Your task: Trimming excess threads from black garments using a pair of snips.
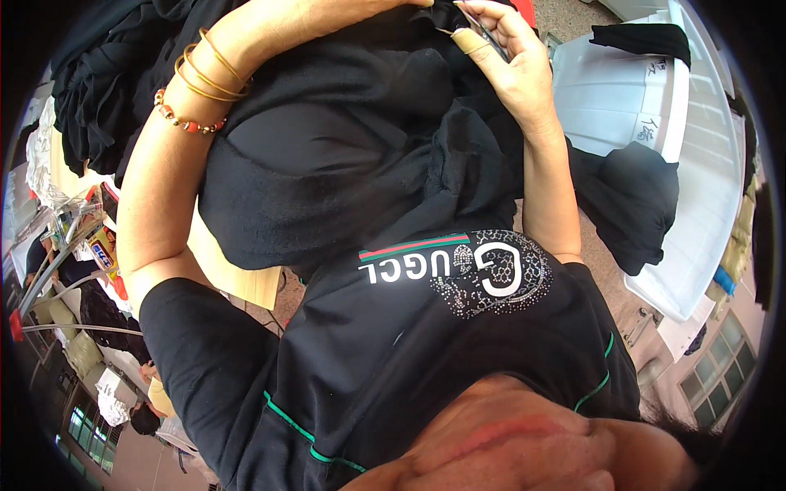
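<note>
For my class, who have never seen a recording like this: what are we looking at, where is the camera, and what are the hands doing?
There is no machine here. A person wears a wide-lens camera on the head, looking down, so the chin and black shirt fill the bottom and straight edges bend.

Both arms reach away from the body. The left hand, with bangles on its wrist, is mostly cut off at the top edge. The right hand, one digit taped, pinches the black cloth and a thin metal thing too small to identify.

Below lie a wooden table, a pile of dark clothes and a white bin.
</note>
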Available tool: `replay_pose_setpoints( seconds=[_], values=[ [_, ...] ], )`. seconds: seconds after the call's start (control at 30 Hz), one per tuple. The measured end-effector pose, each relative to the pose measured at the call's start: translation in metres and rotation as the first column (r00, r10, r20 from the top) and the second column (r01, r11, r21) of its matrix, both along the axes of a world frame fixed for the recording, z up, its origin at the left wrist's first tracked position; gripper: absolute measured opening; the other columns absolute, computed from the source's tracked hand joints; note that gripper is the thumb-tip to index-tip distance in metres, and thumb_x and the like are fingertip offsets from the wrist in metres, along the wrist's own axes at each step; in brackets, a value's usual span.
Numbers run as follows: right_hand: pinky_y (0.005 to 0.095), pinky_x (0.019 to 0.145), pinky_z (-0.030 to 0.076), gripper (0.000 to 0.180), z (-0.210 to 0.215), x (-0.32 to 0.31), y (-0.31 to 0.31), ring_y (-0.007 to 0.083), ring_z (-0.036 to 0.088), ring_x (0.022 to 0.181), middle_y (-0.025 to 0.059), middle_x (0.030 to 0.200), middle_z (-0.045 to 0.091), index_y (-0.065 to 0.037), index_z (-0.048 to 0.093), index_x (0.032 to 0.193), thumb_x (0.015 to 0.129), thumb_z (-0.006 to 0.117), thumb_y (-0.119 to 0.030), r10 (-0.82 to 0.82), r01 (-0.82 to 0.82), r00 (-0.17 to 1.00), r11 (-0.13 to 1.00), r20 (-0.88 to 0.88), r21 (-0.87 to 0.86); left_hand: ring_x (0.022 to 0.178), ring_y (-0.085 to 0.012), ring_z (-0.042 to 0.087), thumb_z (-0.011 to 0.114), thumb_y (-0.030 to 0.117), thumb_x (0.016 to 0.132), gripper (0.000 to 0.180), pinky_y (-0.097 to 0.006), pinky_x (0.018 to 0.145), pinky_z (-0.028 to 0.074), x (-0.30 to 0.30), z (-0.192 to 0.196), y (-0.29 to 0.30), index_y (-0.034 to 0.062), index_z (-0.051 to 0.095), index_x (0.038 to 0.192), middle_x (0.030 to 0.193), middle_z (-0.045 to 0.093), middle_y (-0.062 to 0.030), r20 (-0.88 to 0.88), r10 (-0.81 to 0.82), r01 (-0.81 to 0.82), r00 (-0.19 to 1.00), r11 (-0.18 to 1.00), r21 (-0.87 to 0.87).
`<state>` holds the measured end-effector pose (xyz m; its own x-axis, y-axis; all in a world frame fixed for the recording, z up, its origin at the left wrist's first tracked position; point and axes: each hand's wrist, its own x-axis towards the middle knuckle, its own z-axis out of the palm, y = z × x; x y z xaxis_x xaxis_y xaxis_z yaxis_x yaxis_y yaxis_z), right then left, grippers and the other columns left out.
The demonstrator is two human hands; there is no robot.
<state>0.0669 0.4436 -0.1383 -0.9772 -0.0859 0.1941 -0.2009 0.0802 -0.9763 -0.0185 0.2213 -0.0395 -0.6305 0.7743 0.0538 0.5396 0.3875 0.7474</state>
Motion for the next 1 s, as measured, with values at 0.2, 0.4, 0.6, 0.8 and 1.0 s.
replay_pose_setpoints(
  seconds=[0.2, 0.4, 0.6, 0.8, 1.0],
  values=[
    [0.0229, 0.078, 0.046, 0.024, 0.025, 0.0, 0.0, 0.008, 0.058, 0.087, 0.0013, 0.104, 0.065, 0.0, 0.067, 0.12, 0.097, 0.07, -0.008, 0.003, 0.006, 1.0, 0.945, -0.028, 0.328, 0.074, -0.0099, 0.057, 0.065, 0.01, 0.099, 0.014, -0.028, 0.068, 0.049, 0.0, -0.008, -0.002, -0.0041, 0.067, 0.099, 0.079, 0.066, -0.0064, 0.141, 0.085, -0.094, 0.986, 0.994, 0.058],
    [0.023, 0.081, 0.047, 0.026, 0.007, -0.019, 0.013, 0.0103, 0.062, 0.09, 0.0031, 0.1, 0.07, 0.0, 0.072, 0.121, 0.098, 0.069, -0.012, 0.158, -0.114, 0.902, 0.985, -0.402, 0.133, 0.075, -0.0126, 0.06, 0.064, 0.008, 0.099, 0.013, -0.029, 0.069, 0.051, 0.004, -0.004, 0.001, -0.0038, 0.067, 0.102, 0.081, 0.068, -0.0094, 0.056, 0.099, -0.101, 0.994, 0.994, 0.036],
    [0.0238, 0.086, 0.049, 0.027, 0.027, -0.012, 0.014, 0.0125, 0.066, 0.094, 0.005, 0.1, 0.072, 0.001, 0.072, 0.121, 0.099, 0.069, -0.013, 0.13, -0.063, 0.98, 0.921, -0.152, 0.384, 0.074, -0.0194, 0.066, 0.064, 0.008, 0.098, 0.013, -0.032, 0.069, 0.052, 0.006, -0.004, 0.005, -0.0031, 0.066, 0.103, 0.084, 0.07, -0.0151, -0.028, 0.101, -0.099, 0.995, 0.993, 0.056],
    [0.0237, 0.081, 0.05, 0.026, 0.024, -0.022, 0.021, 0.0108, 0.066, 0.091, 0.0039, 0.1, 0.073, 0.0, 0.073, 0.12, 0.099, 0.07, -0.015, 0.199, -0.163, 0.977, 0.929, -0.074, 0.333, 0.074, -0.0241, 0.068, 0.064, 0.008, 0.098, 0.012, -0.033, 0.069, 0.053, 0.007, -0.002, 0.007, -0.0027, 0.066, 0.103, 0.085, 0.07, -0.0168, -0.098, 0.074, -0.071, 0.992, 0.997, 0.032],
    [0.0194, 0.066, 0.043, 0.028, 0.03, -0.018, 0.028, 0.0052, 0.063, 0.083, 0.0, 0.096, 0.073, -0.005, 0.075, 0.12, 0.101, 0.068, -0.024, 0.196, -0.221, 0.974, 0.937, 0.116, 0.271, 0.076, -0.0256, 0.069, 0.064, 0.007, 0.098, 0.011, -0.033, 0.07, 0.053, 0.009, 0.0, 0.007, -0.0022, 0.066, 0.103, 0.086, 0.07, -0.0171, -0.103, 0.051, -0.048, 0.993, 0.998, 0.029]
  ],
)
